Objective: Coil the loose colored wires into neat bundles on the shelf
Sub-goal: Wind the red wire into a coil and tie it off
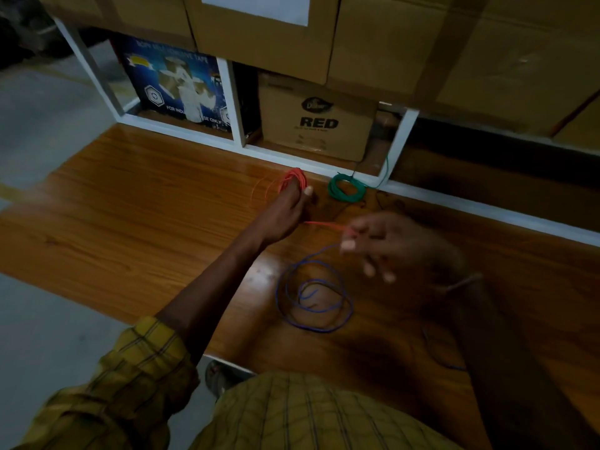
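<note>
Okay, status from the head view. Your left hand (287, 207) is stretched out over the wooden shelf (136, 196), fingers pushed through the red coil (293, 180), thumb sticking out to the right of it. The coil sits wrapped around those fingers, close to the white frame (233, 147) at the back of the shelf. A few faint loose red loops trail off to the left of the coil.

Your right hand (386, 245) is lower and to the right, blurred. Thumb and forefinger are pinched on the free red wire end (324, 225), which runs taut from the pinch back towards your left palm. The other fingers are loosely curled, not gripping anything I can make out.

Green coil (345, 188): already wound, lying flat on the shelf just right of the red one, against the white frame. Its tail runs up along the frame post.

Blue wire (313, 297): loose, sprawled in a few open loops on the shelf below your right hand, one strand rising towards your right fingers. Can't tell if it touches them.

Behind the frame: a blue printed box (178, 86) on the left, a cardboard box marked RED (319, 125) beside it. More cartons (266, 24) stacked above.
</note>
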The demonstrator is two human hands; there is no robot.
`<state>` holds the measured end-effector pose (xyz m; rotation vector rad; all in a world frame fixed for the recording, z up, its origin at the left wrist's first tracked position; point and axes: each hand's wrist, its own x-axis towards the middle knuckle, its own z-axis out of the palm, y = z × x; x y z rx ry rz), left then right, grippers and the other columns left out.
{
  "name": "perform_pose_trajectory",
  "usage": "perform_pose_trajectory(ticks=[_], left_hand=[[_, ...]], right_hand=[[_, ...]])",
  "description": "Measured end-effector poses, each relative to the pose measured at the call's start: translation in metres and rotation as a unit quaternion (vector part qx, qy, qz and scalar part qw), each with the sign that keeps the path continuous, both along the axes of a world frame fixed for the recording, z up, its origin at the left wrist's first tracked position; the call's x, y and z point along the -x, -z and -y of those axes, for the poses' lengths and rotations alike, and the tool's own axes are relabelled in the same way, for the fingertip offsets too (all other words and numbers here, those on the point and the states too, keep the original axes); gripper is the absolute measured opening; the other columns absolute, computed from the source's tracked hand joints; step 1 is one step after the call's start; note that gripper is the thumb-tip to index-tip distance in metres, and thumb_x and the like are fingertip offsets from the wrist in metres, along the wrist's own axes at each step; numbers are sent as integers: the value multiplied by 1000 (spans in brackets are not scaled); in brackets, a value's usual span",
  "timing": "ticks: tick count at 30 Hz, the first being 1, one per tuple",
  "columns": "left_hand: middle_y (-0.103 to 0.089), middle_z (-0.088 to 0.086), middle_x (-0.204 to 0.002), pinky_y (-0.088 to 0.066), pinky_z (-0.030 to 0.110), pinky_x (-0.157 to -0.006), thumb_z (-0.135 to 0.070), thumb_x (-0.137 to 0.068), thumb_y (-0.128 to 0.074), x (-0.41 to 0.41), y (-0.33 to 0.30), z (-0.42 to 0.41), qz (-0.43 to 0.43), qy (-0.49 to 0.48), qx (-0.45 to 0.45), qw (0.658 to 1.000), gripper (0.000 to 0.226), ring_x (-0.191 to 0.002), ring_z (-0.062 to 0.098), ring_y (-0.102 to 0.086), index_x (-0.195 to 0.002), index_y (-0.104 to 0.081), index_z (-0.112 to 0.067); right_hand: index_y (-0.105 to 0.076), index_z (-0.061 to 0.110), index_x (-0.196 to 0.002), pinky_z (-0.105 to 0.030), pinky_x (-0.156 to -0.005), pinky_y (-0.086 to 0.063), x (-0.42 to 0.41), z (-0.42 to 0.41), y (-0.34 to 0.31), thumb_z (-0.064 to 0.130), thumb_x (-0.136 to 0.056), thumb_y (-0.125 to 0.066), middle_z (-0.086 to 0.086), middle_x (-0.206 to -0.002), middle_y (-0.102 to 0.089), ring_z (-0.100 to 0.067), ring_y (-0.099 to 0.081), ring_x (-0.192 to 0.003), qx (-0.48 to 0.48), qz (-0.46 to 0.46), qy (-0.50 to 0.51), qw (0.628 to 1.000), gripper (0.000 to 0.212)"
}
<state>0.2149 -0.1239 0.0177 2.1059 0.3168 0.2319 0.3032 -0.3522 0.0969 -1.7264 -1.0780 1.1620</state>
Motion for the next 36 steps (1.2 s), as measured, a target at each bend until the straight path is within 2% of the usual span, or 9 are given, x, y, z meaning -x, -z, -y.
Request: perform_pose_trajectory(ticks=[4, 9, 15, 18, 21, 24, 29, 33, 36], left_hand=[[-76, 14, -99, -58, 41, -69, -44, -114, -33, 1, -6, 14, -33, 52, 35, 997, 42, -69, 27, -70, -131, -47, -8], [-70, 29, -93, -37, 28, -49, -35, -117, -28, 5, -21, 38, -23, 103, 197, 975, 52, -54, 26, -46, -126, -49, 11], [-70, 7, -77, -30, 20, -45, -28, -117, -12, 10, -32, 49, -45, 206, 320, 924, 60, -43, 10, -40, -114, -56, 12], [-69, 0, -75, -30, 23, -47, -27, -117, -10, 12, -35, 50, -10, 203, 397, 895, 61, -43, 6, -40, -105, -64, 0], [-69, 5, -87, -27, 30, -52, -28, -117, -10, 8, -32, 42, 46, 187, 446, 874, 54, -47, 7, -45, -127, -50, 6], [-70, 14, -111, -47, 26, -62, -29, -117, -12, 3, -36, 35, 98, 165, 487, 852, 55, -57, 11, -54, -147, -38, 9], [-53, 39, -142, -51, 38, -94, -33, -117, -22, -10, -34, 33, 79, 101, 417, 900, 52, -100, 29, -65, -140, -63, -10], [-68, 18, -131, -55, 19, -84, -30, -117, -28, -24, -28, 35, 73, -12, 241, 968, 44, -103, 14, -72, -144, -55, -9], [-70, 7, -126, -57, 32, -88, -42, -115, -33, -28, -13, 25, 23, -10, 103, 994, 44, -102, 17, -73, -143, -53, -14]], right_hand=[[-64, -6, -117, -19, -30, -26, -40, 24, -9, 20, -102, -48, -4, -55, -46, -8, -27, -31, -98, -93, 62, 989, 33], [-66, -2, -112, -24, -33, -21, -83, 29, -3, 23, -103, -46, -1, -60, -41, -6, -26, -35, -152, -118, 104, 976, 33], [-72, 9, -91, -26, -42, -37, -117, -10, 35, 28, -98, -66, 1, -64, -56, -6, -45, -44, -128, 149, 228, 954, 21], [-74, 7, -88, -36, -74, -55, -111, -28, 69, 21, -95, -69, -10, -86, -73, -17, -67, -81, -102, 296, 206, 927, 16], [-74, 7, -92, -40, -85, -50, -86, -34, 99, 15, -99, -60, -15, -95, -71, -27, -66, -95, -21, 294, 180, 938, 18], [-67, 20, -79, -35, -72, -44, -51, -31, 119, 29, -103, -58, 0, -76, -58, -12, -56, -73, -13, 269, 169, 948, 26], [-65, 16, -93, -31, -62, -41, -8, -24, 98, 24, -103, -59, 13, -65, -53, -6, -48, -59, -50, 286, 67, 954, 15], [-63, 8, -98, -24, -43, -41, 0, -14, 49, 22, -104, -57, -2, -63, -63, -8, -51, -38, 9, 207, 13, 978, 16], [-67, 15, -95, -25, -37, -38, -13, -2, 11, 27, -102, -60, -5, -60, -64, -24, -52, -43, 28, 175, 29, 984, 17]])
